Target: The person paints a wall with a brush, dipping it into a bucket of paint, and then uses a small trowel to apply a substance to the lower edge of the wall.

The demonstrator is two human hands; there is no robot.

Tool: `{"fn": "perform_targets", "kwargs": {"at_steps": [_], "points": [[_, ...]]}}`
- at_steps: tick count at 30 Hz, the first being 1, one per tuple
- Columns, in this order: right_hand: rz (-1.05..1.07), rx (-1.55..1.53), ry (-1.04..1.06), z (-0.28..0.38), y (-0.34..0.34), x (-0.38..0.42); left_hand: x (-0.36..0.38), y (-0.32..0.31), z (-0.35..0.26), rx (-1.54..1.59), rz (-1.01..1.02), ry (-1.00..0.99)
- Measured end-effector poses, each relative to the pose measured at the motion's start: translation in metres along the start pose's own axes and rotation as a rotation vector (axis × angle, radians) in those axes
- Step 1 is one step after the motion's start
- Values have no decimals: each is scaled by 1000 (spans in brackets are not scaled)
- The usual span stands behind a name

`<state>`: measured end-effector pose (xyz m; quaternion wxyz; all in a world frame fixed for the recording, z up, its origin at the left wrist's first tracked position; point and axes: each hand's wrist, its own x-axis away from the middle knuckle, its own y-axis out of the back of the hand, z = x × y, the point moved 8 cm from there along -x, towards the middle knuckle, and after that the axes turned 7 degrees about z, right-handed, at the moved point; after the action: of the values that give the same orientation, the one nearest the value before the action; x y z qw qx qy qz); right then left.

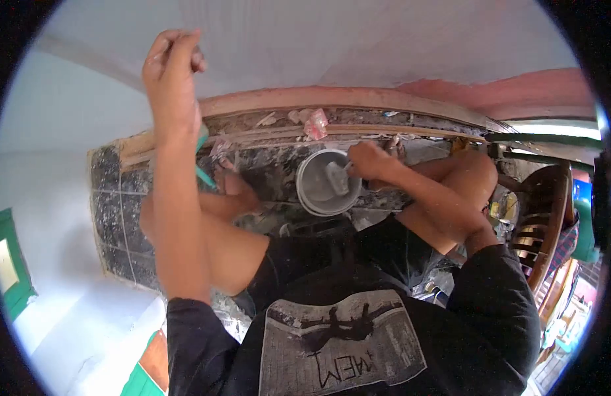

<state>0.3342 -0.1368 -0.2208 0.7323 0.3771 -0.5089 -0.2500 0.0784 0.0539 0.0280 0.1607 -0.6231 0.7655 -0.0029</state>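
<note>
1. Fingers of the left hand curl shut, empty, raised at eleven o'clock against the white wall.
2. Right hand grips a grey putty trowel inside the round grey plastic bucket, central, probably loading paste.

Smooth grey plastic bucket on dark speckled glossy tiles, beside rough wooden ledge.
</note>
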Motion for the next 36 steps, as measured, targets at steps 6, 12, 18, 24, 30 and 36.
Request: {"fn": "perform_targets", "kwargs": {"at_steps": [6, 12, 18, 24, 30, 36], "points": [[418, -6, -119, 12, -24, 22, 2, -2, 2, -5, -8, 34], [486, 41, -107, 21, -35, 24, 0, -8, 7, -16, 24, 42], [320, -121, -185, 18, -6, 23, -1, -7, 9, -19, -3, 42], [356, -81, -197, 14, -8, 22, -1, -5, 9, -25, -3, 39], [342, -196, -28, 30, -19, 16, 1, -4, 8, -36, 8, 45], [314, -120, -83, 23, -10, 22, 1, -6, 9, -34, -1, 59]]}}
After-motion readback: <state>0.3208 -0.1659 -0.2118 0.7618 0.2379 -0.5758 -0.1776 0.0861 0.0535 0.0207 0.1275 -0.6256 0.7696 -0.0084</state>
